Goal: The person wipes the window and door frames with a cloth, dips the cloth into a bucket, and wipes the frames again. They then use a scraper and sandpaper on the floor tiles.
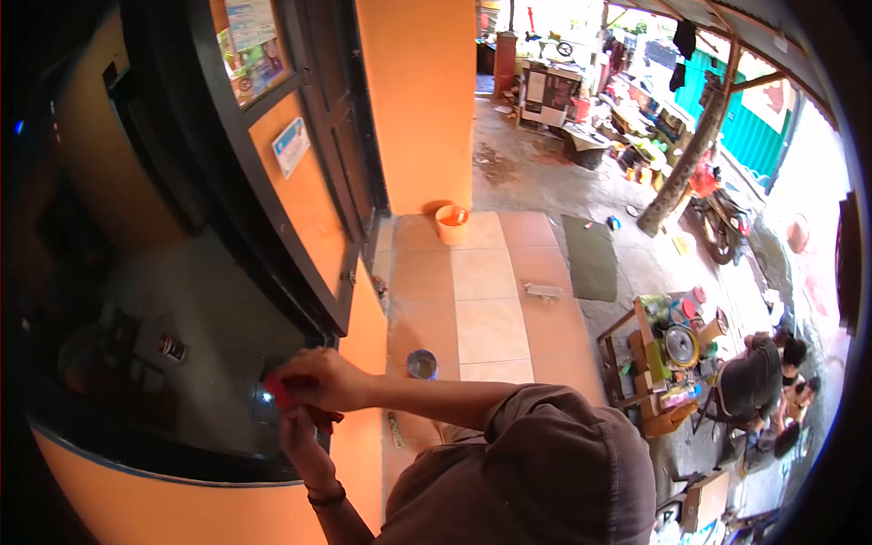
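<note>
My right hand [331, 380] is closed around a red thing [283, 389] whose kind I cannot make out. Close below it, my left hand [304, 447], with a dark band on the wrist, has its fingers closed at the lower part of the same red thing. Part of the red thing is hidden by my fingers. Both hands are at the black frame [318, 331] of a dark opening in the orange wall. A small bright spot of light shows beside the red thing. Further left, a small dark can [171, 347] stands on a grey surface.
A dark bowl [421, 364] and an orange bucket [451, 224] stand on the tiled floor [490, 272]. To the right is a wooden table [645, 363] with dishes, with people [758, 386] seated beside it. A leaning post [690, 145] and a motorbike [720, 222] are farther off.
</note>
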